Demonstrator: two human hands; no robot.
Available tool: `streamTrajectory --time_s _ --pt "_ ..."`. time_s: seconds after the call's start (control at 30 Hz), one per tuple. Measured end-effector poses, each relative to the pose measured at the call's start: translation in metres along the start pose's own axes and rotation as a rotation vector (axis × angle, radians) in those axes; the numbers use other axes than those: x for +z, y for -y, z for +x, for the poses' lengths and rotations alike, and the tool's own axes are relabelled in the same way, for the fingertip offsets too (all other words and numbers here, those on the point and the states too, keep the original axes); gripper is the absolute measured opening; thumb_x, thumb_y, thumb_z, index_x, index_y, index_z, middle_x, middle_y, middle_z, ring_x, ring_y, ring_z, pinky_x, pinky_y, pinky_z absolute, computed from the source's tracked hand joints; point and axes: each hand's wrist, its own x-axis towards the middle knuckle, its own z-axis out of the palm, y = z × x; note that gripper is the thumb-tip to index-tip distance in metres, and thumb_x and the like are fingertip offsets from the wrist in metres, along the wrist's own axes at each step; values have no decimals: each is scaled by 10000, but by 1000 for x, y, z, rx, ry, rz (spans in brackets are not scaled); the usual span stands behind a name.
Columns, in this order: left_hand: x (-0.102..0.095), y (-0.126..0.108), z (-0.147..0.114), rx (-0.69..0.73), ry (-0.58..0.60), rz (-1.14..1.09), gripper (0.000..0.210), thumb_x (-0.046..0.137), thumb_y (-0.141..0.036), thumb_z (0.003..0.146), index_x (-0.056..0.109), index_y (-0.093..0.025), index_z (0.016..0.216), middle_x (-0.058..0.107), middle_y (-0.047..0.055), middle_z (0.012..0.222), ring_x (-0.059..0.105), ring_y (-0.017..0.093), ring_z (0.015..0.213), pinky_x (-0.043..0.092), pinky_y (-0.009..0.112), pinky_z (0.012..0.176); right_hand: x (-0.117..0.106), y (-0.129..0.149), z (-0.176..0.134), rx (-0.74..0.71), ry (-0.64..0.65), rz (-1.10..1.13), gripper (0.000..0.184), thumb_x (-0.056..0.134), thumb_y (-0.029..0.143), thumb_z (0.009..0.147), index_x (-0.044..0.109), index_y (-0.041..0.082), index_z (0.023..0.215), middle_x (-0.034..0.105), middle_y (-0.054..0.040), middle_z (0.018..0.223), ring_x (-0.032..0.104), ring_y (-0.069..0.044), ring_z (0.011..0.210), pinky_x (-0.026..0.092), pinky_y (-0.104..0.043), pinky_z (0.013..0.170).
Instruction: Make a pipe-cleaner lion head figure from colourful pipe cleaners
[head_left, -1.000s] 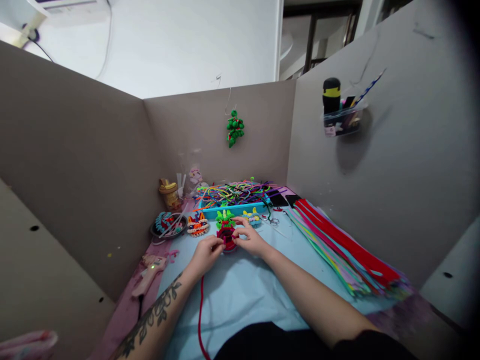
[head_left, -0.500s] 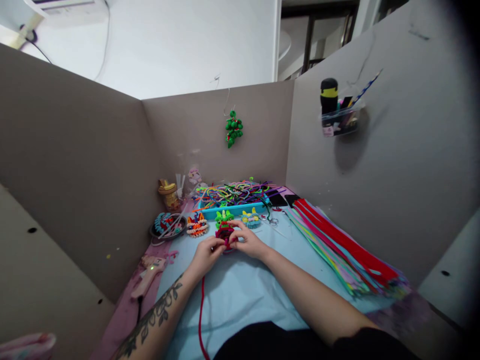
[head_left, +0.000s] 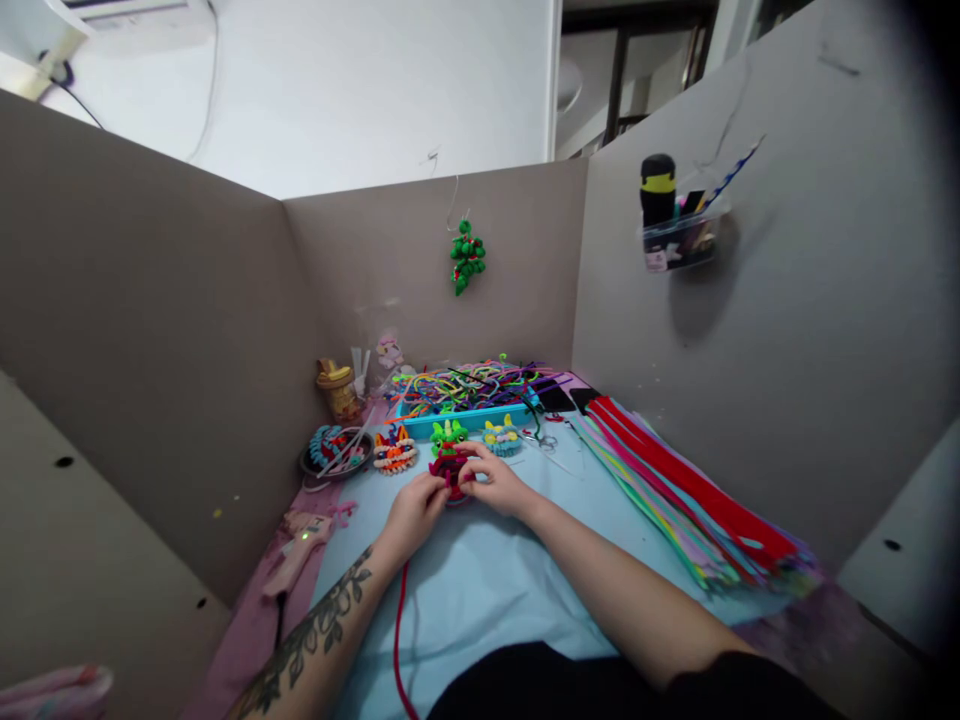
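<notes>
Both hands meet at a dark red pipe-cleaner piece [head_left: 449, 467], ring-shaped, over the middle of the blue cloth. My left hand [head_left: 417, 503] pinches its near left side with thumb and forefinger. On the right side, my right hand [head_left: 491, 483] has its fingers closed on the same piece. A long red pipe-cleaner strand [head_left: 400, 630] trails from under my left wrist toward the front edge. Just behind the piece sit a green pipe-cleaner figure [head_left: 448, 434], an orange and cream one [head_left: 394, 450] and a blue and yellow one [head_left: 501, 436].
A blue tray [head_left: 420, 427] of tangled pipe cleaners stands at the back. Bundled pipe cleaners [head_left: 697, 490] lie at right, near scissors [head_left: 546, 441]. At left are a dark bowl [head_left: 306, 462] and a pink glue gun [head_left: 298, 550]. Grey panels [head_left: 435, 270] enclose the table.
My left hand has shifted very slightly at the dark red piece, its fingertips now a little higher. The red strand has swung slightly left. My right hand stays nearly in place.
</notes>
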Motion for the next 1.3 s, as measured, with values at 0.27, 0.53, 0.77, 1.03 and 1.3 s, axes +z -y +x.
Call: streamTrajectory --time_s 0.27,0.53,0.77,1.03,1.3 --pt "-4 -3 4 -122 -44 -86 242 474 -318 839 585 -166 686 553 13 653 504 137 632 387 241 601 -7 -2 1 89 -53 -5 132 600 249 773 657 211 887 435 -94 1325 425 -237 1244 423 -387 941" --pt "-2 -9 4 -172 -108 -109 230 476 -306 832 591 -162 693 565 14 661 517 137 629 395 241 591 5 4 -4 -103 -216 -293 148 592 193 787 652 236 915 418 -77 1339 377 -253 1249 309 -475 1035" --pt "5 -12 1 -156 -117 -120 186 465 -276 837 572 -164 733 576 13 697 517 138 651 401 243 607 20 12 -5 -129 -261 -391 104 656 202 752 729 258 800 407 -41 1367 308 -268 1274 240 -482 1074" --pt "4 -9 0 -141 -42 -230 84 446 -249 854 495 -183 838 546 -3 748 518 123 663 411 224 586 20 8 -4 -4 -255 -290 59 699 208 708 733 256 707 425 -20 1366 280 -270 1291 187 -489 1093" --pt "-19 -6 7 -87 162 -217 61 487 -207 815 498 -191 873 577 -1 759 545 131 693 435 235 630 19 10 -4 -14 -227 -285 67 670 196 702 715 240 677 407 -27 1339 276 -283 1278 175 -489 1083"
